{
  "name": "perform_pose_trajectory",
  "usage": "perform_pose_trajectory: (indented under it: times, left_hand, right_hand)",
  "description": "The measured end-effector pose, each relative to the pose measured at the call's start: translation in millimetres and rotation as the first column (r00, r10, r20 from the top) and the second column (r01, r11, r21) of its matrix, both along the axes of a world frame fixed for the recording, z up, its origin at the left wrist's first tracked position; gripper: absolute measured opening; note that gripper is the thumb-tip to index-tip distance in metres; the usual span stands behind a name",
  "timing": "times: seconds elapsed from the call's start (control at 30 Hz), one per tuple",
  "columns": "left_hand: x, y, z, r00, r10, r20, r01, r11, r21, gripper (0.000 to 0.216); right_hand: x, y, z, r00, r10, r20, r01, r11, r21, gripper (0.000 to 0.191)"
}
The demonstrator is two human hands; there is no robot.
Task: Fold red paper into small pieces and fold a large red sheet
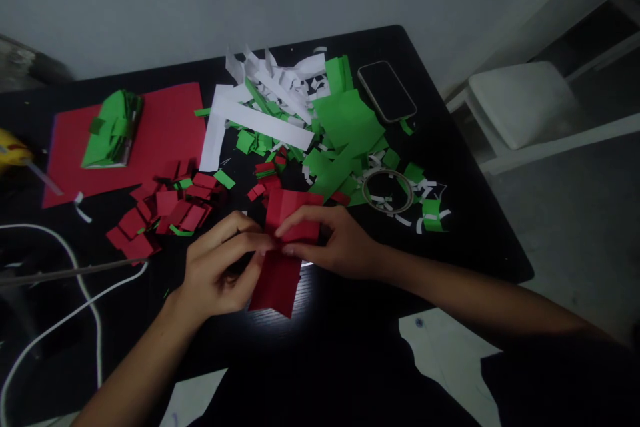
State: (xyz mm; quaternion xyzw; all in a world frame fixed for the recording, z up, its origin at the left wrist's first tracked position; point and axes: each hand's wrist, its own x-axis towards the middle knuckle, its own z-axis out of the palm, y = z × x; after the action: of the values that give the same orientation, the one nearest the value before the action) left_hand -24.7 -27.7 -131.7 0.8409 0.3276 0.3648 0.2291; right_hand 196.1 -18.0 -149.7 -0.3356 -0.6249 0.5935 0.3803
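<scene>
Pinching was observed at frame centre: a folded red paper piece [287, 240] was held between both hands over the black table [470, 227]. The left hand [220, 273] was curled, thumb and forefinger closed on the paper's left edge near its middle, the remaining fingers bent underneath. The right hand [333, 243] was laid across the paper from the right, fingertips pressed together on it, thumb hidden beneath. The paper's lower end was seen projecting below the hands, just above a bright reflection on the table.

Small red squares [165, 210] were recorded in a heap left of the hands, close by. A red sheet [165, 127] bearing a green folded bundle [113, 130] was noted at upper left. Green scraps [345, 127] and white strips [260, 120] were piled at upper centre, a phone [386, 90] beyond them. A tape ring [387, 191] was noted right of centre, and a white cable [75, 307] at lower left.
</scene>
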Motion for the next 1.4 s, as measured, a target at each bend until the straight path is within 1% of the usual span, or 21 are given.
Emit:
perform_pose_trajectory:
  times: [0.07, 0.2, 0.33, 0.47, 0.63, 0.77, 0.83, 0.93, 1.1, 1.23, 1.4]
  left_hand:
    - [0.1, 0.5, 0.2, 1.0, -0.004, 0.004, 0.004, 1.0, 0.001, 0.016]
    - [1.6, 1.5, 2.4, 1.0, -0.011, 0.006, 0.011, 1.0, -0.003, 0.011]
    - [4.4, 2.2, 6.7, 1.0, -0.022, 0.009, 0.022, 1.0, 0.004, 0.023]
    - [3.2, 2.7, 7.4, 0.999, -0.05, -0.014, 0.05, 0.999, -0.016, 0.026]
    - [1.0, 3.0, 5.2, 0.997, -0.055, -0.052, 0.054, 0.998, -0.017, 0.026]
    - [0.8, 2.4, 2.2, 0.996, -0.041, -0.076, 0.041, 0.999, 0.007, 0.023]
    - [0.4, 2.3, 0.4, 0.996, -0.036, -0.087, 0.038, 0.999, 0.019, 0.025]
    - [0.4, 2.6, -0.2, 0.996, -0.037, -0.077, 0.038, 0.999, 0.014, 0.029]
    - [2.6, 4.1, 3.2, 0.999, -0.013, -0.029, 0.014, 1.0, 0.013, 0.027]
    - [2.1, 5.2, 3.2, 0.999, -0.031, -0.009, 0.032, 0.999, 0.027, 0.028]
    - [-0.6, 4.6, 1.5, 0.999, -0.047, -0.009, 0.047, 0.999, 0.019, 0.031]
  right_hand:
    - [-0.2, -0.5, -0.5, 1.0, -0.002, -0.016, 0.002, 1.0, 0.005, 0.017]
    - [-0.8, -2.2, 0.2, 0.999, -0.019, -0.03, 0.018, 0.999, -0.028, 0.016]
    - [-1.4, -3.4, 1.9, 0.998, -0.043, -0.053, 0.04, 0.997, -0.063, 0.016]
    - [-1.4, -3.2, 2.1, 0.996, -0.059, -0.064, 0.054, 0.995, -0.084, 0.018]
    - [-0.5, -1.6, 0.9, 0.995, -0.065, -0.074, 0.059, 0.995, -0.08, 0.019]
    - [0.5, -0.8, 1.7, 0.998, -0.051, -0.039, 0.049, 0.997, -0.055, 0.022]
    - [0.8, -0.6, 3.1, 0.998, -0.057, -0.027, 0.056, 0.997, -0.044, 0.023]
    - [1.4, -0.6, 5.4, 0.997, -0.067, -0.036, 0.066, 0.997, -0.033, 0.022]
    - [3.0, -0.4, 6.8, 0.996, -0.072, -0.051, 0.07, 0.997, -0.044, 0.022]
    - [3.7, -0.7, 6.0, 0.994, -0.065, -0.084, 0.062, 0.997, -0.037, 0.022]
    - [3.4, -2.3, 4.5, 0.99, -0.082, -0.118, 0.076, 0.995, -0.061, 0.023]
